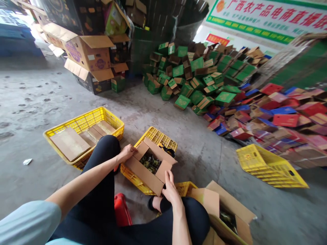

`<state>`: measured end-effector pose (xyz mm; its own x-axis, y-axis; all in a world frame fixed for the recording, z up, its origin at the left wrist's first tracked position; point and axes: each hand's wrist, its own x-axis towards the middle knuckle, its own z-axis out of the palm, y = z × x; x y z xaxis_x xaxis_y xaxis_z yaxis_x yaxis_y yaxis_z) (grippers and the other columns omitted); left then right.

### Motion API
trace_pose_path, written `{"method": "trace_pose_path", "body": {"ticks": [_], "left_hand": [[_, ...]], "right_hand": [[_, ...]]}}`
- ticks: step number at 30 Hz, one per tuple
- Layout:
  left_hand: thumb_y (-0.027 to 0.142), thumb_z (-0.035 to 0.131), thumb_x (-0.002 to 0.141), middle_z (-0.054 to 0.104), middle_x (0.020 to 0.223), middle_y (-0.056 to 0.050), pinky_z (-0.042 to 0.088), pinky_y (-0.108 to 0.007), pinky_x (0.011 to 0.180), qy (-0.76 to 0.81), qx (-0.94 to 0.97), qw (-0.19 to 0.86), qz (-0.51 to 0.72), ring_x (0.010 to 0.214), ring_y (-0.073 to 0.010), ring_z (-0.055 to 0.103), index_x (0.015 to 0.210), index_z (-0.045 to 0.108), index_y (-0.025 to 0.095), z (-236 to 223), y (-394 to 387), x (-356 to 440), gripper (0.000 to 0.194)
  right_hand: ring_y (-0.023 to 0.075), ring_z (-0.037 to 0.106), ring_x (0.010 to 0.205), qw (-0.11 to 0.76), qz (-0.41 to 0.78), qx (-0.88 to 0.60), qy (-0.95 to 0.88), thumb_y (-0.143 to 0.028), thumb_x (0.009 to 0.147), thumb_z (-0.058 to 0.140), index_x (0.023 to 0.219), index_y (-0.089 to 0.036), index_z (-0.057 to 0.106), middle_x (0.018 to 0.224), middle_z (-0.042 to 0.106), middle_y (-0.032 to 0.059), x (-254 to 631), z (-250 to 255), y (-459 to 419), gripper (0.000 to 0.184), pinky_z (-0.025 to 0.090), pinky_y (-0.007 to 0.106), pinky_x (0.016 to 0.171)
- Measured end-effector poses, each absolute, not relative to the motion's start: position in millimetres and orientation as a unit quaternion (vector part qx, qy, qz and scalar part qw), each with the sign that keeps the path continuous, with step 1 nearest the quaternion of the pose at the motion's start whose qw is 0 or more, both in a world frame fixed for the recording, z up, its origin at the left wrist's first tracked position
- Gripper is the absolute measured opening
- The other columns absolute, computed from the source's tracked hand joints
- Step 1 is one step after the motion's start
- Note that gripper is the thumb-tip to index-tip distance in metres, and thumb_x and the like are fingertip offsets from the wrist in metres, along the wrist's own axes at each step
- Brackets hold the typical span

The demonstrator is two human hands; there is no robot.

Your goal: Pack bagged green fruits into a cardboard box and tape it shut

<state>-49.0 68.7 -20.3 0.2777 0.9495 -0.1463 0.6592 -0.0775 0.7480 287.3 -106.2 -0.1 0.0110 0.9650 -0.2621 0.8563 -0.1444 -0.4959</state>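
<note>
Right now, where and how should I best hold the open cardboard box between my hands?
Perhaps grip the cardboard box by opposite ends, below its flaps, left hand from the left, right hand from the right: these splay outward and may bend.

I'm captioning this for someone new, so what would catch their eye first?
Probably the heap of green boxes at the back, meeting red and blue boxes on the right. Nearer, the left hand and right hand touch an open carton mid-picture, with a yellow crate of brown cartons to its left.
</note>
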Motion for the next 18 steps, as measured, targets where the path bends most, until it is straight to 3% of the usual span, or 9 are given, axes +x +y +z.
{"method": "trace_pose_path", "body": {"ticks": [3, 6, 10, 14, 18], "left_hand": [[0.005, 0.057, 0.082, 0.081, 0.103, -0.007, 0.055, -0.027, 0.091, 0.570, 0.698, 0.391, 0.187, 0.096, -0.0206, 0.072, 0.108, 0.086, 0.018, -19.1, 70.0, -49.3, 0.041], [0.005, 0.056, 0.081, 0.082, 0.101, -0.007, 0.055, -0.027, 0.089, 0.571, 0.688, 0.409, 0.181, 0.096, -0.0207, 0.073, 0.109, 0.086, 0.018, -18.5, 72.0, -48.8, 0.043], [0.005, 0.057, 0.079, 0.082, 0.104, -0.007, 0.054, -0.026, 0.087, 0.574, 0.677, 0.421, 0.184, 0.099, -0.0216, 0.073, 0.107, 0.086, 0.018, -17.5, 73.0, -48.2, 0.043], [0.006, 0.057, 0.078, 0.080, 0.093, -0.006, 0.054, -0.025, 0.083, 0.576, 0.670, 0.431, 0.184, 0.092, -0.0205, 0.073, 0.109, 0.085, 0.015, -13.7, 71.3, -48.8, 0.043], [0.010, 0.060, 0.080, 0.078, 0.089, -0.004, 0.052, -0.025, 0.082, 0.575, 0.669, 0.434, 0.182, 0.088, -0.0194, 0.070, 0.110, 0.085, 0.016, -8.1, 69.0, -49.5, 0.040]], "right_hand": [[0.0285, 0.030, 0.162, 0.074, 0.300, -0.699, -0.645, 0.001, 0.069, 0.058, 0.170, -0.016, 0.021, 0.178, 0.010, 0.0193, 286.4, 4.8, -106.6, 0.108, 0.029, 0.037, 0.130], [0.0274, 0.029, 0.162, 0.074, 0.318, -0.694, -0.642, -0.001, 0.070, 0.059, 0.170, -0.018, 0.021, 0.179, 0.006, 0.0198, 288.9, 9.9, -105.2, 0.109, 0.026, 0.038, 0.131], [0.0250, 0.028, 0.163, 0.086, 0.324, -0.692, -0.639, -0.004, 0.071, 0.058, 0.169, -0.018, 0.026, 0.178, 0.012, 0.0190, 292.2, 11.7, -104.2, 0.104, 0.027, 0.039, 0.131], [0.0263, 0.032, 0.161, 0.098, 0.314, -0.697, -0.638, -0.003, 0.067, 0.058, 0.167, -0.021, 0.033, 0.177, 0.020, 0.0161, 294.3, 9.5, -103.6, 0.105, 0.031, 0.040, 0.129], [0.0238, 0.033, 0.161, 0.117, 0.305, -0.696, -0.639, 0.000, 0.070, 0.051, 0.164, -0.020, 0.041, 0.174, 0.028, 0.0135, 296.8, 8.8, -101.2, 0.097, 0.025, 0.041, 0.133]]}}
